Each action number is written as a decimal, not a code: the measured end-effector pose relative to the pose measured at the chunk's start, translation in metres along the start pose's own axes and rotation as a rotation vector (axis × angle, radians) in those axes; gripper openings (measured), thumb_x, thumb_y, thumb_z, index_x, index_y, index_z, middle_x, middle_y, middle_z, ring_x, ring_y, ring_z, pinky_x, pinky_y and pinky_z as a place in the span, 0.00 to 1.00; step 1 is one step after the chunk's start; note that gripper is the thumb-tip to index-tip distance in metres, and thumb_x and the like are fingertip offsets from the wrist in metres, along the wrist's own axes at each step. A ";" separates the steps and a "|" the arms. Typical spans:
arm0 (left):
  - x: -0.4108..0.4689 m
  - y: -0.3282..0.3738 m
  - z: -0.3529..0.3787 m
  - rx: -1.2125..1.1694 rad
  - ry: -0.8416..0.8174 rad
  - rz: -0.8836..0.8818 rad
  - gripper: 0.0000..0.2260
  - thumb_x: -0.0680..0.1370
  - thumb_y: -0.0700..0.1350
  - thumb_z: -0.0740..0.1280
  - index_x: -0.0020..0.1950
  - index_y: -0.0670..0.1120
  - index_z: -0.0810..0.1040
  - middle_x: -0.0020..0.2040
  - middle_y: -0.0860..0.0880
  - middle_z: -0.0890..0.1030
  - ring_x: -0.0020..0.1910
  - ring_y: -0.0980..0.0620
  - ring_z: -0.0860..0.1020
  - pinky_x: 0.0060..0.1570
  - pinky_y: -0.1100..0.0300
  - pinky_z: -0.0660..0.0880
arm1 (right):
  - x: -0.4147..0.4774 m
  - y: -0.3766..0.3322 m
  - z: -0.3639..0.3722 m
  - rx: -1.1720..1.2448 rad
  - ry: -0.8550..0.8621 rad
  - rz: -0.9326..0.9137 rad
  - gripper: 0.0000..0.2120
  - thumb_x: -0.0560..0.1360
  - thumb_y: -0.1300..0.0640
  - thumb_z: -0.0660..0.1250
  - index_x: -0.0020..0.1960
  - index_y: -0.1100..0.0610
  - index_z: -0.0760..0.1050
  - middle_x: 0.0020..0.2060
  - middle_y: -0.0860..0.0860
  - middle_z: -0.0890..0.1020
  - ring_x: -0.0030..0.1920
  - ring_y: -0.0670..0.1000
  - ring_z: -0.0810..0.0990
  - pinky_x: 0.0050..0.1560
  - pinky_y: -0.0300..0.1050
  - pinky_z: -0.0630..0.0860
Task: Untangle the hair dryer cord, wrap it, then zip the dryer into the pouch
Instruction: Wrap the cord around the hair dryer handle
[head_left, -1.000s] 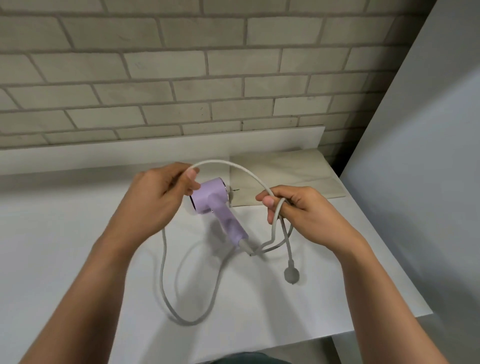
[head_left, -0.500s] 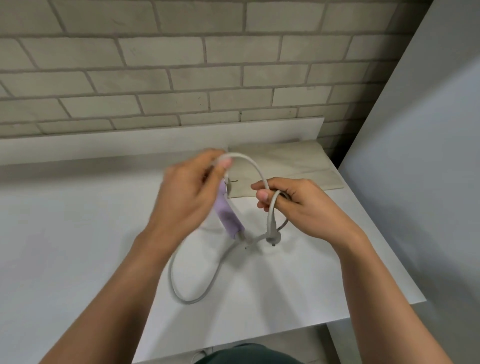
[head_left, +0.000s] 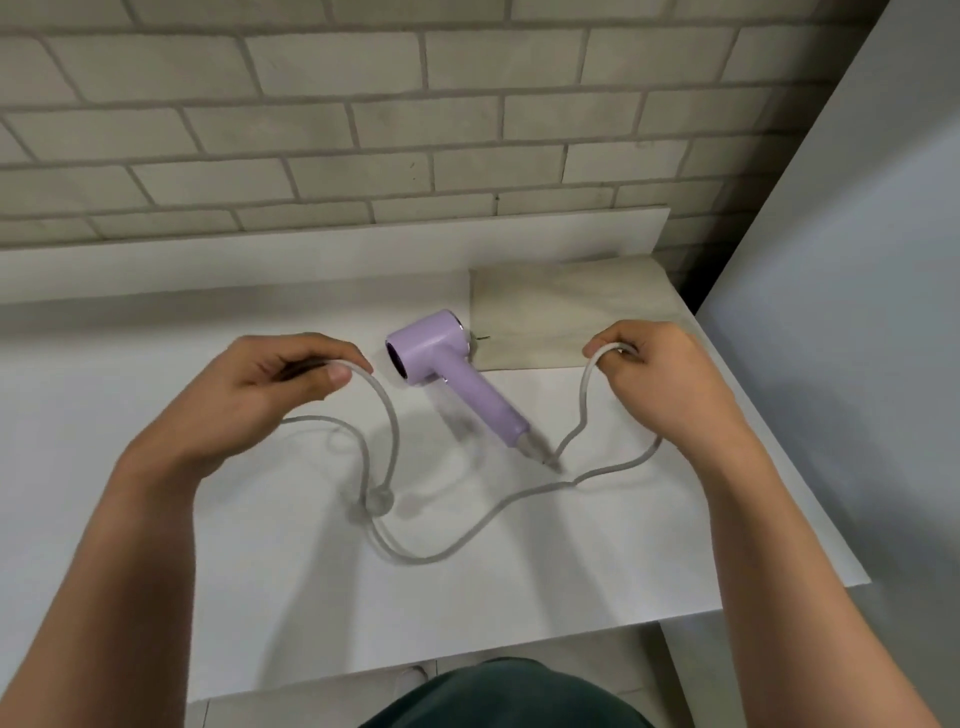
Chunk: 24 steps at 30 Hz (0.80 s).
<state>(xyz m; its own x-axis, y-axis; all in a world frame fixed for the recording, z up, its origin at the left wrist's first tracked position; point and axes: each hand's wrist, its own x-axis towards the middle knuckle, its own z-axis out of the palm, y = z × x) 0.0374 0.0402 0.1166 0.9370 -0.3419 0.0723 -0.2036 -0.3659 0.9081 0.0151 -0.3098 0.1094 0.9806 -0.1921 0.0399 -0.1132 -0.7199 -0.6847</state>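
A lilac hair dryer lies on the white table, handle pointing toward me and to the right. Its grey cord runs from the handle end up into my right hand, then sags in a long loop across the table to my left hand. Both hands pinch the cord, held wide apart on either side of the dryer. The plug dangles, blurred, below my left hand. A beige pouch lies flat behind the dryer, at the back right of the table.
A brick wall rises behind a raised white ledge at the table's back. A grey panel stands close on the right. The table's front and right edges lie near my arms.
My hands have moved apart, the left to the left and the right to the right, stretching the cord out. The dryer now lies uncovered between them, and the plug swings under my left hand.
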 end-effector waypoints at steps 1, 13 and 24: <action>0.000 -0.006 0.002 0.030 -0.046 -0.036 0.10 0.80 0.41 0.69 0.50 0.55 0.87 0.49 0.52 0.86 0.45 0.56 0.78 0.50 0.66 0.74 | 0.001 0.001 0.000 0.071 -0.014 0.035 0.12 0.78 0.60 0.64 0.51 0.47 0.84 0.38 0.39 0.83 0.36 0.42 0.78 0.42 0.45 0.74; 0.021 -0.099 0.046 -0.024 0.006 -0.401 0.08 0.83 0.47 0.66 0.52 0.54 0.85 0.35 0.52 0.75 0.36 0.52 0.68 0.35 0.58 0.63 | -0.007 -0.002 -0.004 0.350 -0.206 0.038 0.07 0.76 0.55 0.76 0.51 0.44 0.85 0.36 0.47 0.81 0.36 0.40 0.78 0.32 0.27 0.67; 0.025 -0.140 0.093 0.892 -0.038 -0.423 0.19 0.82 0.50 0.64 0.73 0.54 0.74 0.64 0.46 0.78 0.64 0.42 0.75 0.59 0.50 0.74 | -0.018 0.005 -0.008 0.249 -0.204 -0.105 0.10 0.75 0.55 0.77 0.53 0.43 0.84 0.43 0.43 0.87 0.48 0.43 0.83 0.53 0.39 0.75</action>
<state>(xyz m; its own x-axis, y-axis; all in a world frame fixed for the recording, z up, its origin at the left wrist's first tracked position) 0.0632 0.0025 -0.0469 0.9752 -0.0548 -0.2143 -0.0085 -0.9773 0.2115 -0.0046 -0.3150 0.1112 0.9995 0.0303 -0.0095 0.0084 -0.5391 -0.8422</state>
